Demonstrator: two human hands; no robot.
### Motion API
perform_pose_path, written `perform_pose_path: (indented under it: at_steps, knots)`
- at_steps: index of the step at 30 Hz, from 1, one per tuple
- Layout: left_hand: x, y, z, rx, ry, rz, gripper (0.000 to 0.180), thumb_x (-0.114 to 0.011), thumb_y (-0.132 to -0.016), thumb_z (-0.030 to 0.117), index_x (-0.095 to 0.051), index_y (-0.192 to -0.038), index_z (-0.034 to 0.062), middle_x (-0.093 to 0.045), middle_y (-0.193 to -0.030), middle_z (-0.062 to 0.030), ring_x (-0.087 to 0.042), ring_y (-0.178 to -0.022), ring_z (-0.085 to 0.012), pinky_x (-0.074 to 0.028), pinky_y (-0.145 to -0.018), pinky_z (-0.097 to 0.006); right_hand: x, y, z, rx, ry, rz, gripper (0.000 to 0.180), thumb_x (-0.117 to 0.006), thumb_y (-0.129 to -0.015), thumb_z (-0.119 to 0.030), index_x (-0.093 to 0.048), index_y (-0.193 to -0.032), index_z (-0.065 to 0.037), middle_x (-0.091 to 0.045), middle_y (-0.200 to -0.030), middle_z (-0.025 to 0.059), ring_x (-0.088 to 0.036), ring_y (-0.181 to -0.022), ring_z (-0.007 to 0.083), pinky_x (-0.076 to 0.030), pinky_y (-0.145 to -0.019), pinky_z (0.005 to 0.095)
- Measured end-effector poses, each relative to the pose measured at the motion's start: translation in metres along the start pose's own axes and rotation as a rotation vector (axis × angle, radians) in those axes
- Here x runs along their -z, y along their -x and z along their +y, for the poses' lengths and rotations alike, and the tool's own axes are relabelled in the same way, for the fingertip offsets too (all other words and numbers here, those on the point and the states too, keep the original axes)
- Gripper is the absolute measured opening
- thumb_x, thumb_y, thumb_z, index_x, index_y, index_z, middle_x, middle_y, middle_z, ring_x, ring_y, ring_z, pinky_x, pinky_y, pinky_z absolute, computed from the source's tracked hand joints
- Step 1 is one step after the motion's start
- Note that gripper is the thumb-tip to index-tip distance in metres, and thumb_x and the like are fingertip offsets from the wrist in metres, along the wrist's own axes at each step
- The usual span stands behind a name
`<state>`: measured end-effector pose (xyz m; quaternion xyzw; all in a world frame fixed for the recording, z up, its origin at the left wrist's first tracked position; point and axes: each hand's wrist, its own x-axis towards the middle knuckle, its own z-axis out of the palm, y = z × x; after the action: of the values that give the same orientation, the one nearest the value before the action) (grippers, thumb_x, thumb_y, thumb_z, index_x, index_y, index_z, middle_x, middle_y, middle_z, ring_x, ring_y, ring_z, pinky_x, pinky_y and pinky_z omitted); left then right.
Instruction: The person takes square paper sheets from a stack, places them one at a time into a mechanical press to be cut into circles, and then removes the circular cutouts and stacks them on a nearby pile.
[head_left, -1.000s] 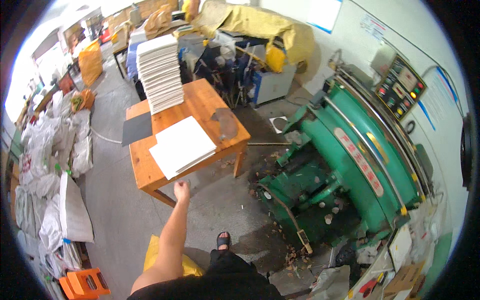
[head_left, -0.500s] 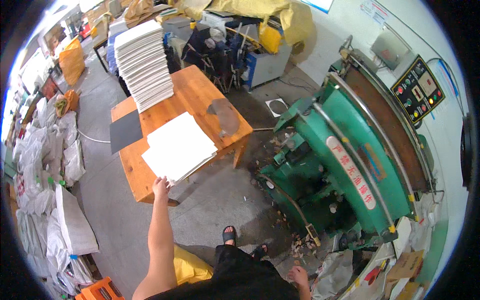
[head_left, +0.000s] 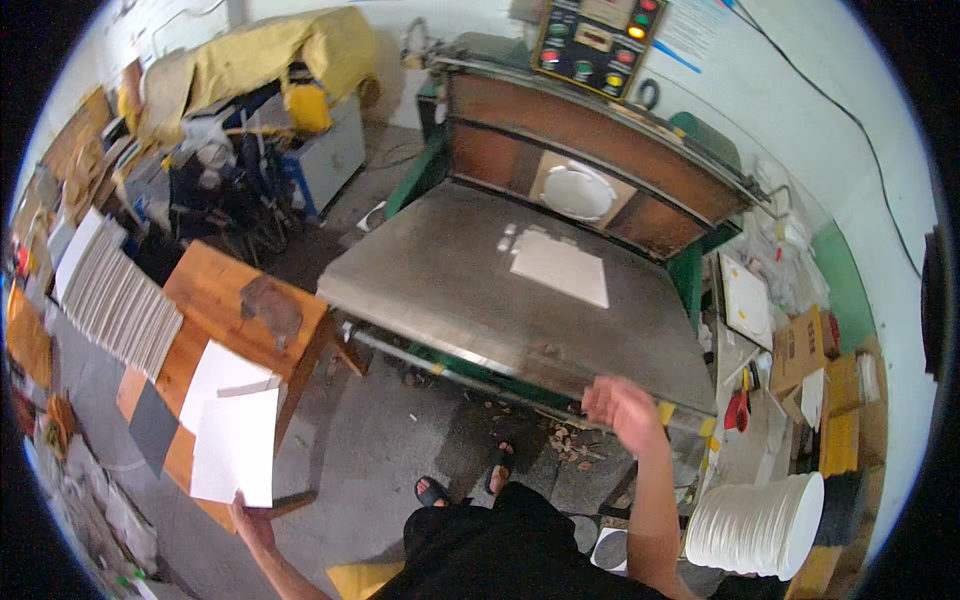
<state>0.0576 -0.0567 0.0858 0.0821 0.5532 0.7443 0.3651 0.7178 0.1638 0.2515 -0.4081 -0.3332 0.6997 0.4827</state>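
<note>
- Left grip [head_left: 250, 522] pinches white sheet [head_left: 238, 440] at edge of wooden tabletop [head_left: 205, 275].
- Right grip [head_left: 625, 410], loosely apart, hovers near metal bed [head_left: 440, 270].
- Grey floor [head_left: 372, 430] opens between.

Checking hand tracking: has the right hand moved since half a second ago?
Yes, toward the green-framed press. The right hand was low beside the black shorts; now it is raised and, in this view, overlaps the press's near edge.

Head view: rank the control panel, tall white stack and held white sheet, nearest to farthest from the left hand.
1. Held white sheet: in the left hand.
2. Tall white stack: left, on the wooden table.
3. Control panel: top, right of centre.
</note>
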Motion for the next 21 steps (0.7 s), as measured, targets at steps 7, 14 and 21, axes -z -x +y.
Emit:
perform_pose_path:
  at_steps: [7,14,21]
  knots:
    - [-0.182,0.094,0.005,0.164,-0.048,-0.270,0.069,-0.061,-0.083,0.019,-0.031,-0.141,-0.0046,-0.049,-0.131,-0.0181,-0.051,-0.119,-0.0307,-0.042,-0.099,-0.045,0.173,-0.206,0.005,-0.152,0.387,0.745,0.043,-0.068,-0.085,-0.022,-0.056,-0.115,0.007,-0.062,-0.109,0.0218,-0.064,-0.096,0.0343,-0.055,-0.081,0.0460]
    - [-0.345,0.181,-0.091,0.659,-0.315,-0.462,0.048,-0.057,-0.087,0.012,-0.044,-0.130,-0.0042,-0.062,-0.113,-0.0159,-0.064,-0.100,-0.0276,-0.056,-0.081,-0.039,0.214,-0.302,0.024,-0.318,-0.255,0.556,0.043,-0.067,-0.080,-0.007,-0.053,-0.118,0.005,-0.066,-0.101,0.0167,-0.066,-0.091,0.0359,-0.056,-0.076,0.0535]
    - [-0.494,0.217,-0.185,0.918,-0.130,-0.691,0.039,-0.044,-0.098,0.011,-0.036,-0.134,-0.0004,-0.053,-0.124,-0.0191,-0.057,-0.112,-0.0367,-0.051,-0.089,-0.053,0.259,-0.244,-0.012,0.008,-0.241,0.201,0.027,-0.061,-0.086,-0.012,-0.060,-0.109,0.000,-0.065,-0.099,0.0128,-0.064,-0.093,0.0263,-0.051,-0.079,0.0377]
